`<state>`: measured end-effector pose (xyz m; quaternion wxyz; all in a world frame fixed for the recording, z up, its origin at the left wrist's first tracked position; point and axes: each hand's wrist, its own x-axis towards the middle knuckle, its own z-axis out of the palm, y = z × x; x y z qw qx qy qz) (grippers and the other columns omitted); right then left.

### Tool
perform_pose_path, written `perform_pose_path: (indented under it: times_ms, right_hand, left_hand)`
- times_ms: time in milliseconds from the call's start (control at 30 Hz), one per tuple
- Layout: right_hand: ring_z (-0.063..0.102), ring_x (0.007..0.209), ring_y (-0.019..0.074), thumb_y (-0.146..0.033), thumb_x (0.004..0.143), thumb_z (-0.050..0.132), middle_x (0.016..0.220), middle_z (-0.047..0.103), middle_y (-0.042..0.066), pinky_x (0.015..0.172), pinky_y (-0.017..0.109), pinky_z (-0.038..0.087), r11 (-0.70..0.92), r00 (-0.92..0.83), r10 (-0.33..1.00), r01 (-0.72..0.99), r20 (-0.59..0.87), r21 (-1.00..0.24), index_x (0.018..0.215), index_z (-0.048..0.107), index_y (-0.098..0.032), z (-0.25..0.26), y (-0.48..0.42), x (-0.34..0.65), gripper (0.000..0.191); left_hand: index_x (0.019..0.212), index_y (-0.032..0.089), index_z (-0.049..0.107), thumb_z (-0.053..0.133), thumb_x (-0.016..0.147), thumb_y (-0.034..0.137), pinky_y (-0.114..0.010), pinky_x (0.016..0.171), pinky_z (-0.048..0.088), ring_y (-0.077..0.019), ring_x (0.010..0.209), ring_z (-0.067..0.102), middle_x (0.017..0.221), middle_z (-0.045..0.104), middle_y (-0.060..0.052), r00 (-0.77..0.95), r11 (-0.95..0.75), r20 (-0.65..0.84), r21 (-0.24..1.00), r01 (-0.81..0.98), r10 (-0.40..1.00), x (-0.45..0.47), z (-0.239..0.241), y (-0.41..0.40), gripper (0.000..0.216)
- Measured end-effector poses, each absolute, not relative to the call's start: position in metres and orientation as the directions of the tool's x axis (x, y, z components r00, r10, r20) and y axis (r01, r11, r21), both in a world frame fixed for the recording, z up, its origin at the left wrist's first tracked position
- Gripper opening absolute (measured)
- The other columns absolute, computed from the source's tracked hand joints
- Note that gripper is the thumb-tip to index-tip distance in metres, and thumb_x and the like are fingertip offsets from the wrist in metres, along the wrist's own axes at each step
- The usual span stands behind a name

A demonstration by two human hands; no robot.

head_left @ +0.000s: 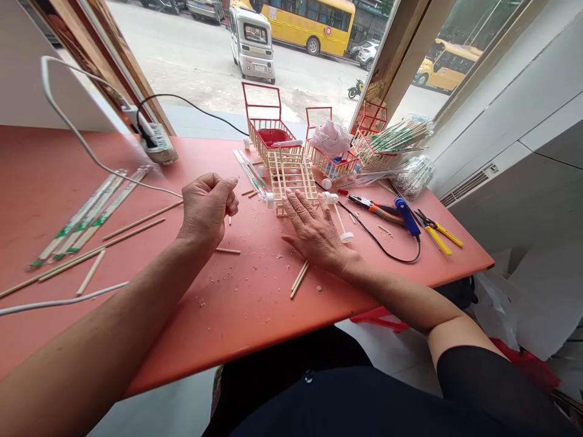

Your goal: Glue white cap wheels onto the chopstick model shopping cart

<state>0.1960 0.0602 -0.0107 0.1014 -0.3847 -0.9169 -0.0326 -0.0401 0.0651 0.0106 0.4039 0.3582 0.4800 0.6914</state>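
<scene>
My left hand [206,205] is raised above the table with its fingers curled in and the thumb pressed on them; whatever they hold, if anything, is hidden. My right hand [314,233] lies flat, fingers stretched out, over the near end of a small cart frame [294,173] made of pale wooden sticks. White wheels [331,198] stick out at its near corners. Close to this hand, a thin stick with a white wheel [347,237] rests on the table. Two short sticks [299,280] lie just in front of my right wrist.
Behind stand small stick carts with red handles [262,106], one carrying a white cloth bundle [330,137]. On the right are pliers [376,208], a blue-handled corded tool [407,217] and yellow-handled cutters [439,233]. Wrapped chopsticks [91,215] and cables [86,159] occupy the left.
</scene>
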Motion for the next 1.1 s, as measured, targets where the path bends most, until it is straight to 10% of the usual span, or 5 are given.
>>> perform_pose_path:
  times_ms: [1100]
  right_hand:
    - [0.034, 0.18, 0.045, -0.037, 0.114, 0.068, 0.188, 0.035, 0.029, 0.147, 0.079, 0.011, 0.628, -0.611, 0.766, 0.778, 0.2, -0.023, 0.183, 0.037, -0.004, -0.002, 0.047, 0.205, 0.082]
  left_hand:
    - [0.054, 0.023, 0.038, 0.083, 0.08, 0.015, -0.019, 0.043, 0.033, -0.0062, 0.042, 0.036, 0.046, 0.037, 0.009, -0.418, -0.208, 0.109, 0.958, -0.198, 0.902, -0.038, 0.011, 0.064, 0.052]
